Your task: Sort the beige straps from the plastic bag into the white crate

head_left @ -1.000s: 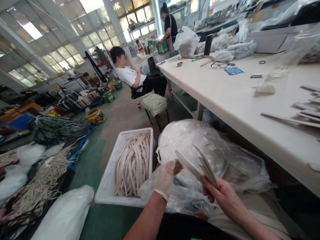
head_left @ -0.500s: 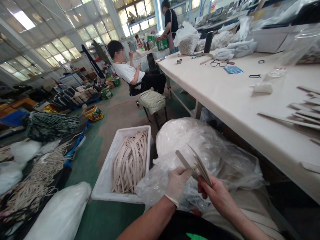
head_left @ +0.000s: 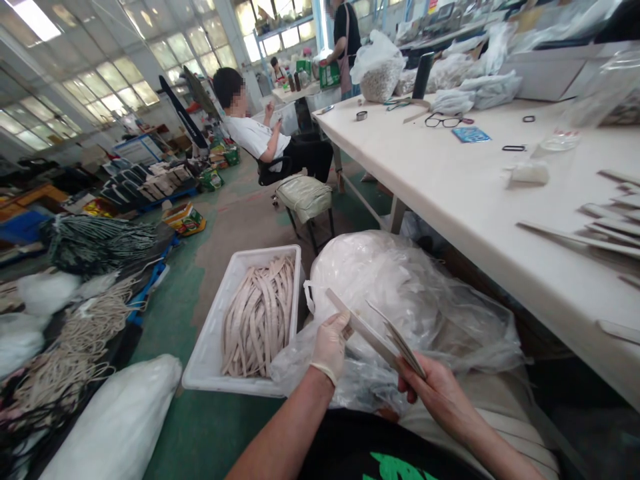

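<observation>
My left hand (head_left: 330,347), in a pale thin glove, is closed on a flat beige strap (head_left: 369,333) near its far end. That strap slants down to my right hand (head_left: 434,385), which is bare and wrapped round a small bunch of similar straps (head_left: 405,351). The bunch points up and away to the left. Beneath both hands spreads a large clear plastic bag (head_left: 370,267) with pale contents I cannot make out. To the left of my gloved hand, a white plastic bin (head_left: 207,360) on the floor holds many long beige straps (head_left: 260,313).
A long white table (head_left: 425,170) runs along the right, bearing loose straps (head_left: 600,233), eyeglasses (head_left: 443,121) and bagged goods. Ahead, a covered stool (head_left: 305,197) stands near a seated person (head_left: 257,137). A stuffed white sack (head_left: 120,420) lies at lower left beside piled cords (head_left: 93,333).
My left hand has moved left, away from the right hand, and more of the strap now shows between them. My right hand has barely moved and keeps its bunch.
</observation>
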A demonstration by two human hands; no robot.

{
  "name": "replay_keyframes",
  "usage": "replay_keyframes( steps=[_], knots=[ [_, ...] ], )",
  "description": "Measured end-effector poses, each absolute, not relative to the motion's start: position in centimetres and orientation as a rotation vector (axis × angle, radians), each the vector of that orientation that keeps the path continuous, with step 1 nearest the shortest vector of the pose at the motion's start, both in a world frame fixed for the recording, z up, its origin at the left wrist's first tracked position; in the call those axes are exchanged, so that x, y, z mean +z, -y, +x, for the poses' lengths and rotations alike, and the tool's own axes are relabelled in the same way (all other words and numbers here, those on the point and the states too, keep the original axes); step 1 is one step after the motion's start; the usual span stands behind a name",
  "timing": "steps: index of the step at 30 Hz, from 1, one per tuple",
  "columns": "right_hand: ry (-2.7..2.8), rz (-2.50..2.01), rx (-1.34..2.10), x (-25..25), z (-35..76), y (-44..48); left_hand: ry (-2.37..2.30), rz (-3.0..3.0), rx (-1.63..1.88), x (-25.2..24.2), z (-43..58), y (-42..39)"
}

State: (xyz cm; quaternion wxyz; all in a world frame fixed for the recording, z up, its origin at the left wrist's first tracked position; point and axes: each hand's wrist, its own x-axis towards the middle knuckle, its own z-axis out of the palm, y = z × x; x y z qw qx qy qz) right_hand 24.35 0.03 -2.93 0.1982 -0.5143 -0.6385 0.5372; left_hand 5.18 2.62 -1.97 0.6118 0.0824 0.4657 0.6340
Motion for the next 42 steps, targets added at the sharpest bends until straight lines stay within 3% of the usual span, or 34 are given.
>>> replay_keyframes(
  steps=[13, 21, 26, 32, 39, 42],
  knots=[
    [1.985, -1.415, 1.469, -2.2, 24.2, -0.8, -1.062, 0.248, 1.395, -3.6, 6.5, -2.0],
    [2.030, -1.489, 1.257, -2.4, 23.6, -0.9, -1.040, 0.383, 1.242, -4.5, 8.4, -0.3],
    [1.974, -1.501, 1.303, -3.3, 23.4, -0.4, -1.046, 0.239, 1.576, -3.0, 6.9, -2.0],
    [1.933, -1.447, 1.371, -2.9, 22.9, -0.2, -1.064, 0.156, 1.403, -3.7, 7.8, -0.9],
    [1.580, -1.404, 1.626, -2.5, 23.4, -1.1, -1.101, 0.173, 1.499, -3.1, 5.8, -1.7],
    [1.759, -1.364, 1.599, -2.3, 22.9, -1.6, -1.097, 0.304, 1.446, -2.7, 6.5, -1.6]
  ],
)
